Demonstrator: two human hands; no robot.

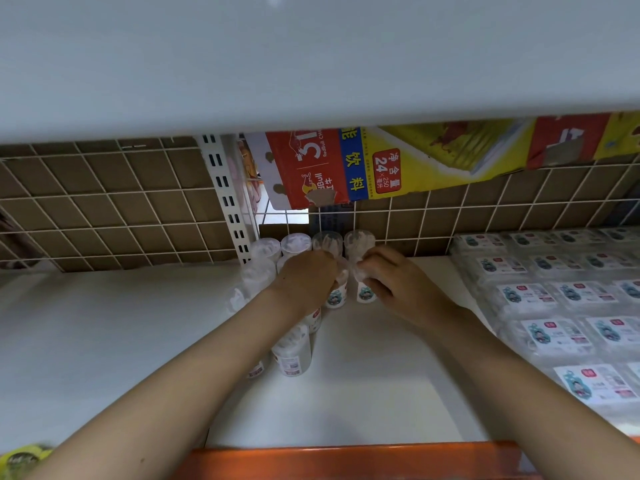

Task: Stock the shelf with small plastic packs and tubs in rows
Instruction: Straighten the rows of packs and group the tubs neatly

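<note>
White shelf, viewed from above and in front; underside of the next shelf up fills the top of the view. Back wall is a white wire grid with brown cardboard behind it. A slotted white upright splits the grid. A red and yellow drink carton, printed "24 x 250", hangs flattened behind the grid, upper centre. Orange edge strip runs along the shelf front.

Tubs: clear round plastic, white contents, clustered at the back of the shelf just right of the upright. 4 stand in the rearmost row against the grid. More run forward in a column on the left side, ending with a labelled front tub.

Left hand: palm down, fingers curled over a tub in the cluster. Grip pinching the tub top.

Right hand: fingers curled round the top of the neighbouring tub, just beside the left-hand one. Both tubs stand upright on the shelf, labels facing front.

Flat packs: clear, labelled, laid in rows covering the right part of the shelf, well apart from the tubs.
</note>
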